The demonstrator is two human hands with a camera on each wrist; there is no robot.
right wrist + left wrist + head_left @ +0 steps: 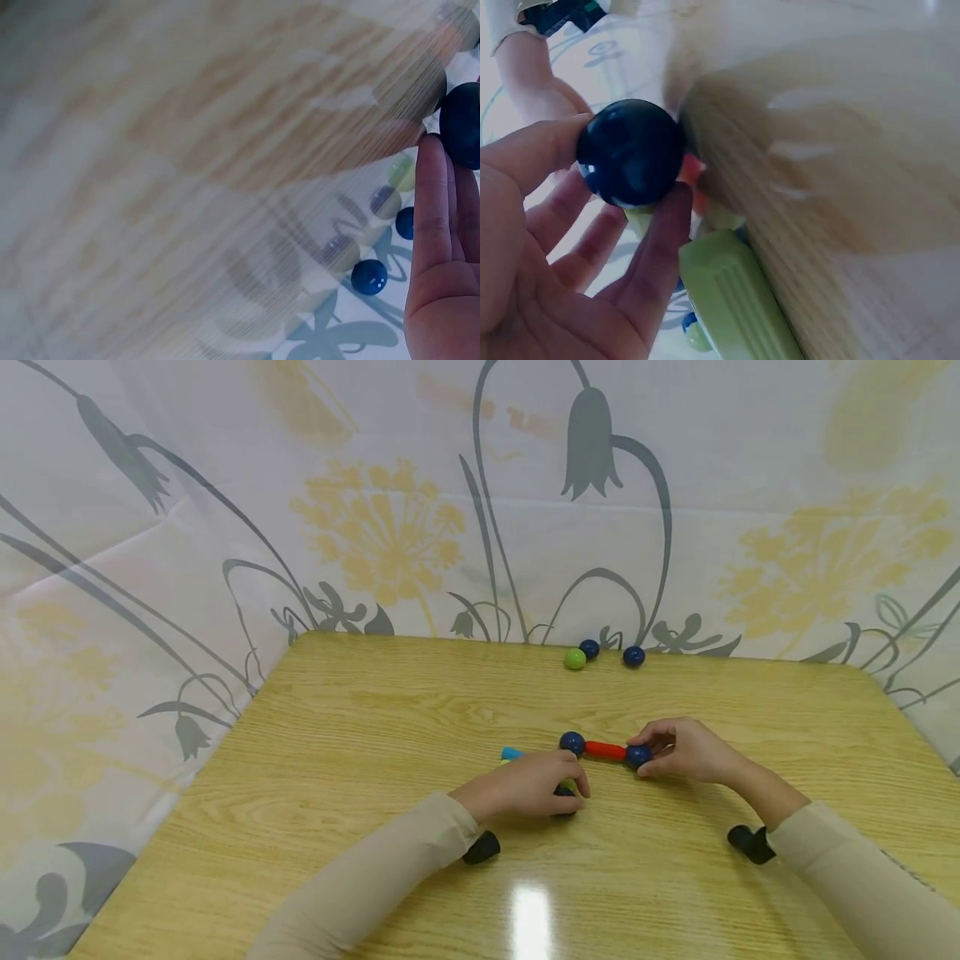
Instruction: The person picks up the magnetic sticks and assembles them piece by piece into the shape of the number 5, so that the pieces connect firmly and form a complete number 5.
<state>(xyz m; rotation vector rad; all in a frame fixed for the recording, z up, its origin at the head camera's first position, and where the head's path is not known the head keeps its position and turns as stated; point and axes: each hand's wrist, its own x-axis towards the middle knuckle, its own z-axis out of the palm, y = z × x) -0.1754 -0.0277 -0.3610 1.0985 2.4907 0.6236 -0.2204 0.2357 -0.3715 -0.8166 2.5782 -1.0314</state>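
Near the middle of the table, my left hand (528, 785) pinches a dark blue ball (630, 154) between thumb and fingers. Behind that ball shows a bit of green (639, 219); whether it is joined to the ball I cannot tell. A ridged light-green bar (735, 292) is close to the fingers in the left wrist view. My right hand (693, 750) grips another dark blue ball (638, 756) at the right end of a red rod (604, 750). A third dark blue ball (572, 743) is at the rod's left end. A light-blue rod (512, 752) is partly hidden behind my left hand.
At the table's far edge lie a green ball (575, 659) and two dark blue balls, one beside it (589, 649) and one farther right (633, 657). Black wrist devices show beside the left sleeve (482, 847) and right sleeve (752, 844). A patterned cloth (420, 427) hangs behind the wooden table (360, 710).
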